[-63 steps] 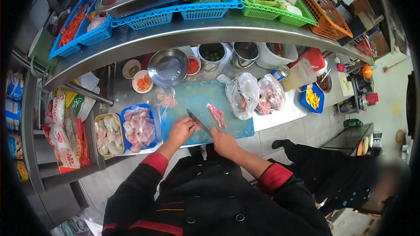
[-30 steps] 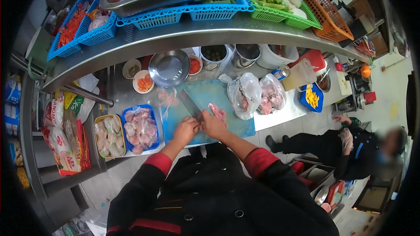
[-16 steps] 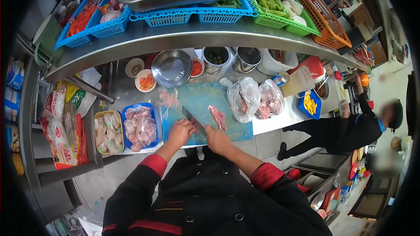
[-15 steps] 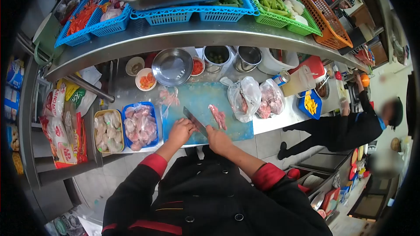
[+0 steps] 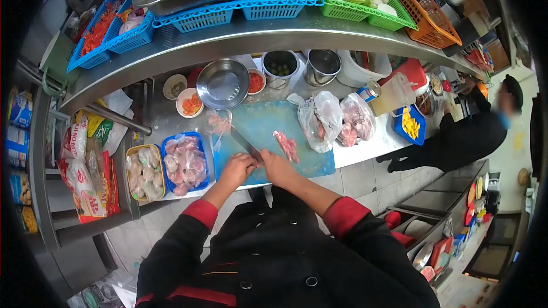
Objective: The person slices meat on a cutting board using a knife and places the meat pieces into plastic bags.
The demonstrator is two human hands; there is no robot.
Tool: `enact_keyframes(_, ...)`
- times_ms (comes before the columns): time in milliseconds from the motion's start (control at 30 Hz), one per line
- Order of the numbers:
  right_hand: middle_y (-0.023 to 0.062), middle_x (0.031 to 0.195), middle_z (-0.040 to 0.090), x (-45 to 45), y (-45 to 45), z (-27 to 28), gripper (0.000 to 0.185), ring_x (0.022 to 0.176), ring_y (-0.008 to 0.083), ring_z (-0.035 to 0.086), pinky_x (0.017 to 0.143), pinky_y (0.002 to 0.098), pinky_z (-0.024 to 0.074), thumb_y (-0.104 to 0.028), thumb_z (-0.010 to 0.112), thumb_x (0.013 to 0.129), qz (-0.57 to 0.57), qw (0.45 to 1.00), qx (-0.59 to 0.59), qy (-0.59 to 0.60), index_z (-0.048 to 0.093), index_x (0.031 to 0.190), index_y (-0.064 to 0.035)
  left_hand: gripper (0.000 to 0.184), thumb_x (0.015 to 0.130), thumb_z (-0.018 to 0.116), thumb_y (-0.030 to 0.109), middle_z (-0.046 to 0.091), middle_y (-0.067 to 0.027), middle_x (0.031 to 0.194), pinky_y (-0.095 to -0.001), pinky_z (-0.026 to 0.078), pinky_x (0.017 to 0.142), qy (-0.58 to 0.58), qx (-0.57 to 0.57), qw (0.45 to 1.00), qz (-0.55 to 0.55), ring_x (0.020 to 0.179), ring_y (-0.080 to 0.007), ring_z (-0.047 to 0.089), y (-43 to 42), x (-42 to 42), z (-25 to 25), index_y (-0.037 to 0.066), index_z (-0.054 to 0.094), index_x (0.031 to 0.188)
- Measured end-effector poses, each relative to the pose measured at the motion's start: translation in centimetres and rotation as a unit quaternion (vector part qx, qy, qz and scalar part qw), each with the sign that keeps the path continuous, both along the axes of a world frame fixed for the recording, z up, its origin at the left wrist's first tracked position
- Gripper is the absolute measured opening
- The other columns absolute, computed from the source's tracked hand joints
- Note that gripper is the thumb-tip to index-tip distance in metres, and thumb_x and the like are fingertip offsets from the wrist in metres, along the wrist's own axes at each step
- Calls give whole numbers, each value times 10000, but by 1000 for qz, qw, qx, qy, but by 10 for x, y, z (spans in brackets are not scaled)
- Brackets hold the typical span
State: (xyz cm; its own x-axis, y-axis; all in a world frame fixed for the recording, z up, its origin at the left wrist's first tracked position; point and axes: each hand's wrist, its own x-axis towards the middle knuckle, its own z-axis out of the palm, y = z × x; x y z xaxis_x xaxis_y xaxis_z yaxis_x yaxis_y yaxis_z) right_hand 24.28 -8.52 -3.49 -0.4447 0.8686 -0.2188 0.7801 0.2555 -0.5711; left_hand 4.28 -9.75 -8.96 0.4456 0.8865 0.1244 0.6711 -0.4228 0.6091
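A broad-bladed kitchen knife (image 5: 246,145) is gripped in my right hand (image 5: 278,169), its blade slanting up and left over the blue cutting board (image 5: 245,118). Beside the blade, near its handle end, my left hand (image 5: 238,169) has its fingers curled down on the board; whatever lies under them is hidden. Several strips of raw meat (image 5: 285,146) lie on the board to the right of the knife. More pale meat pieces (image 5: 219,122) sit at the board's upper left corner.
Left of the board stand a blue tray of bagged meat (image 5: 185,162) and a yellowish tray of bagged portions (image 5: 145,172). Bagged meat (image 5: 355,121) lies to the right. A metal shelf (image 5: 228,41) with vegetable baskets overhangs the counter. A co-worker (image 5: 468,131) stands at right.
My right hand and the knife have shifted slightly left, closer to my left hand. The co-worker has turned and lowered an arm. The whole view has moved a little.
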Motion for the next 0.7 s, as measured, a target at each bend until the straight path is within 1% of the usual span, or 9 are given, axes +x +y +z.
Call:
enact_keyframes(67, 293, 990, 658, 17, -14, 1, 300, 872, 492, 678, 732, 580, 528, -14, 561, 896, 23, 999, 30, 2, 439, 1171, -9, 126, 832, 768, 151, 724, -50, 1007, -416, 501, 897, -94, -30, 994, 45, 1028, -274, 649, -4, -1, 2, 109, 769, 951)
enact_keyframes(100, 293, 990, 658, 24, -21, 5, 300, 872, 492, 678, 732, 580, 528, -14, 561, 896, 27, 999, 29, 0, 439, 1171, -9, 126, 832, 768, 151, 724, -50, 1007, -416, 501, 897, -96, -30, 994, 49, 1028, -274, 649, -5, 0, 0, 109, 769, 951)
enact_keyframes(167, 263, 972, 675, 30, -32, 15, 305, 841, 473, 704, 701, 560, 567, -14, 558, 882, 34, 998, 33, -31, 465, 1171, -31, 111, 829, 772, 149, 723, -41, 972, -418, 502, 878, -42, 32, 998, 30, 1001, -268, 650, -7, -1, -4, 110, 766, 933)
enact_keyframes(267, 257, 961, 677, 24, -36, 9, 294, 848, 481, 702, 708, 562, 563, -27, 554, 891, 5, 999, 13, -43, 462, 1170, -44, 96, 830, 774, 151, 723, -37, 963, -419, 501, 858, -22, 44, 997, 64, 971, -268, 654, -12, 3, -3, 113, 762, 917)
enact_keyframes(400, 253, 972, 678, -6, -5, -20, 289, 855, 474, 704, 707, 560, 558, -39, 555, 895, -30, 999, 34, -4, 464, 1169, -54, 102, 822, 767, 143, 708, -34, 962, -419, 479, 838, -28, 50, 996, 68, 975, -262, 634, -10, 3, -5, 106, 754, 916)
enact_keyframes(500, 251, 998, 675, -6, 14, -19, 280, 864, 468, 700, 720, 562, 552, -53, 563, 903, 17, 999, 34, 23, 461, 1164, -46, 119, 809, 761, 90, 701, -66, 992, -430, 500, 847, -13, 15, 1000, 19, 982, -286, 640, -3, -7, 2, 81, 746, 927)
enact_keyframes(567, 283, 1016, 660, 6, 8, -4, 301, 932, 502, 659, 812, 589, 501, -86, 616, 922, 11, 1000, 12, -5, 431, 1150, -21, 197, 796, 751, 43, 689, -107, 1046, -440, 526, 864, -130, 46, 989, 52, 995, -314, 645, -6, -15, 3, 63, 732, 991)
enact_keyframes(667, 286, 1004, 656, 18, -13, 20, 314, 966, 501, 651, 836, 589, 490, -96, 622, 925, -7, 1000, 24, 19, 431, 1161, -15, 265, 801, 742, 33, 672, -134, 1071, -443, 539, 886, -69, 45, 983, 167, 1019, -336, 651, -19, -26, 38, 60, 714, 1063)
enact_keyframes(700, 286, 1004, 656, 19, -18, 20, 314, 966, 501, 651, 836, 589, 490, -96, 622, 925, -5, 1000, 24, 18, 431, 1161, -15, 265, 801, 742, 33, 672, -134, 1071, -443, 539, 886, -70, 45, 982, 168, 1019, -336, 651, -22, -27, 34, 60, 714, 1063)
